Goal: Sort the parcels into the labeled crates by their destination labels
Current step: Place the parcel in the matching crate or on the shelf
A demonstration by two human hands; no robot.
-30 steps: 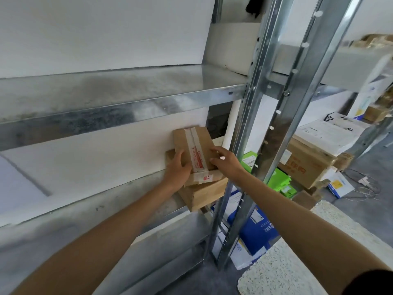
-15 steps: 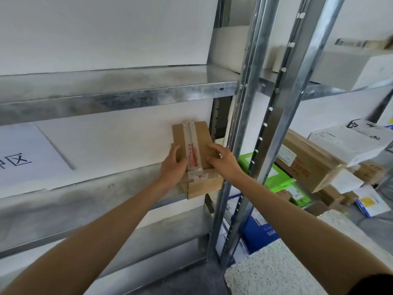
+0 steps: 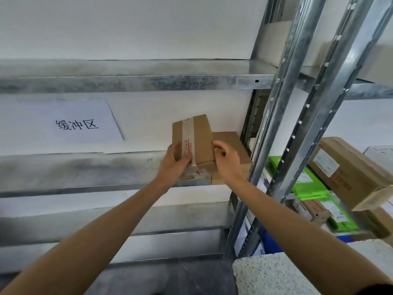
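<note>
- Your left hand (image 3: 173,165) grips the near left corner of the parcel (image 3: 198,137), with the fingers curled up over the taped top.
- Your right hand (image 3: 226,161) holds the parcel's right edge. Its fingers are curled against that side, so the parcel is clamped between your two hands.
- Holding it on both sides makes sense: it keeps the parcel square and lets you steer it without it twisting.
- The parcel is a small brown carton with a strip of clear tape printed in red. It sits at the right end of the middle shelf (image 3: 85,171), just left of the steel posts (image 3: 282,107).
- It rests on a second brown box (image 3: 232,143), which shows past its right side. Its far end looks raised, so you are probably lifting or seating it.
- I cannot read any destination label on it from here.
- No crate is in view. The shelf bay is the only holder here, and these two boxes are all it shows.
- A white paper sign (image 3: 76,124) with handwritten characters hangs on the back wall, well to the left of the stack. It probably names this bay.
- Past the posts, the next rack holds a large brown carton (image 3: 350,173) and green packs (image 3: 306,184), loosely piled.
</note>
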